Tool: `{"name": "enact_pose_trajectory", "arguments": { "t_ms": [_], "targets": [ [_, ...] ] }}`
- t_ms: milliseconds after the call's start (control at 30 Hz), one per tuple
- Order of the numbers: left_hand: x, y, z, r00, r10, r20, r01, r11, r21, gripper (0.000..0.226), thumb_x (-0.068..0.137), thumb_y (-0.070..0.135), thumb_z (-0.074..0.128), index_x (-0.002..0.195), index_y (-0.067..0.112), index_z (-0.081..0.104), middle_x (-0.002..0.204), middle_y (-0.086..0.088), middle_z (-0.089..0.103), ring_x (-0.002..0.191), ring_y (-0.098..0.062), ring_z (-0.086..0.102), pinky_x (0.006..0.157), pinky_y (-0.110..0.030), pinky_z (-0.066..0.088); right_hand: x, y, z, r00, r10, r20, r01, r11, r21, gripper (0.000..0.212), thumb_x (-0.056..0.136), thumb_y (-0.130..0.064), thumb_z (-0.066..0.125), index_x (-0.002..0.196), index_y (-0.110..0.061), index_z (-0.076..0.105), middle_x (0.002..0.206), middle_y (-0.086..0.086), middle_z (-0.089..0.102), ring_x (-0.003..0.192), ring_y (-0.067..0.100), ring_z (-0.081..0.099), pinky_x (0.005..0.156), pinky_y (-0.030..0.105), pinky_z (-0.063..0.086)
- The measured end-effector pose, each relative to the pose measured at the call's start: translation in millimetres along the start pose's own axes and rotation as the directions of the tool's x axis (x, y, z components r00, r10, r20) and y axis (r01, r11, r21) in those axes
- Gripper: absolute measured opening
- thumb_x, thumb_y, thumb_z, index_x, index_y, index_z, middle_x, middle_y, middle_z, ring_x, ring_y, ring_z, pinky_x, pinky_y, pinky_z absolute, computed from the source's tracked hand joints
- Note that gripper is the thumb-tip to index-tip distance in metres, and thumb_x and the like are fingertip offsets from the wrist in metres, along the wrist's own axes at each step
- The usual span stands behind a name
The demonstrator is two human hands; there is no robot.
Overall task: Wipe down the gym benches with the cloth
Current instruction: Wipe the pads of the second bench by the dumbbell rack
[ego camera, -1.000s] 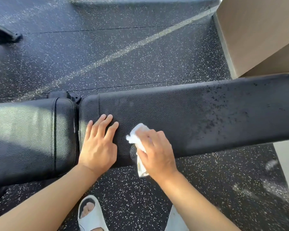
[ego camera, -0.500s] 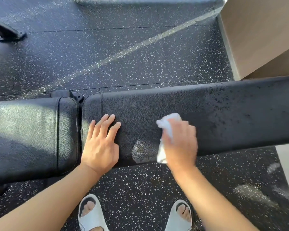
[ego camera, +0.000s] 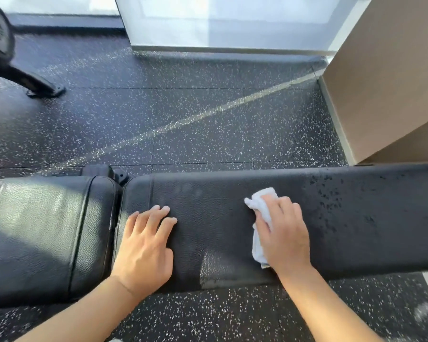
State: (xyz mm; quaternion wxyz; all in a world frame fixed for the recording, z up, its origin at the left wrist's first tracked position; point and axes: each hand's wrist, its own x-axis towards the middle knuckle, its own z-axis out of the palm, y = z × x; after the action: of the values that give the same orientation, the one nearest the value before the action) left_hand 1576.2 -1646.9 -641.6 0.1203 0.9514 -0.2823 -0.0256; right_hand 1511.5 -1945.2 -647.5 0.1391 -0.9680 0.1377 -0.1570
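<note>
Speckled floor [ego camera: 183, 114] beneath bench [ego camera: 356, 218] running left-right; right hand [ego camera: 283, 233] presses cloth [ego camera: 260, 211], left hand [ego camera: 143, 245] flat.

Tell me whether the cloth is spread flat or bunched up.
Bunched up. The white cloth is crumpled under the right hand on the bench's long pad, with wadded ends sticking out past the fingertips and the wrist.

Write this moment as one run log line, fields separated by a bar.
step: wiping long bench pad | right hand: pressing white cloth | left hand: flat on pad | dark specks: right of cloth
</note>
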Motion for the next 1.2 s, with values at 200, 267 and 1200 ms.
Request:
{"name": "enact_pose_trajectory", "arguments": {
  "t_ms": [200, 267, 1200],
  "targets": [
    [28.7, 33.9, 1.9, 0.996, 0.088, -0.018, -0.088, 0.996, -0.004, 0.047, 0.078, 0.023, 0.045, 0.121, 0.02, 0.061, 0.133, 0.0, 0.058, 0.125, -0.031, 0.056, 0.113, -0.06, 0.041, 20.2, 23.3, 2.2, 0.999, 0.007, -0.054, -0.01, 0.999, -0.053, 0.025, 0.091, -0.018, 0.078, 0.106, -0.01, 0.06, 0.093, 0.006, 0.05, 0.077, 0.024, 0.041, 0.063, 0.042, 0.047],
    [35.2, 53.6, 9.3, 0.989, 0.15, 0.006, -0.15, 0.989, -0.015, 0.051, 0.08, 0.024, 0.045, 0.129, 0.021, 0.059, 0.14, 0.001, 0.055, 0.132, -0.029, 0.053, 0.117, -0.059, 0.038, 18.3, 21.9, 3.0, 0.998, 0.026, -0.062, -0.029, 0.998, -0.048, 0.023, 0.093, -0.02, 0.076, 0.107, -0.011, 0.061, 0.095, 0.005, 0.05, 0.078, 0.023, 0.04, 0.065, 0.041, 0.046],
    [99.7, 166.7, 49.2, 0.999, 0.034, 0.018, -0.034, 0.999, -0.028, 0.061, 0.094, 0.03, 0.041, 0.155, 0.022, 0.048, 0.162, 0.002, 0.042, 0.155, -0.026, 0.034, 0.127, -0.056, 0.024, -41.1, 82.7, -42.9, 0.942, -0.309, 0.133, 0.289, 0.945, 0.152, 0.039, 0.09, -0.031, 0.066, 0.129, -0.021, 0.066, 0.104, -0.005, 0.058, 0.079, 0.02, 0.049, 0.067, 0.035, 0.052]
  ]
}}
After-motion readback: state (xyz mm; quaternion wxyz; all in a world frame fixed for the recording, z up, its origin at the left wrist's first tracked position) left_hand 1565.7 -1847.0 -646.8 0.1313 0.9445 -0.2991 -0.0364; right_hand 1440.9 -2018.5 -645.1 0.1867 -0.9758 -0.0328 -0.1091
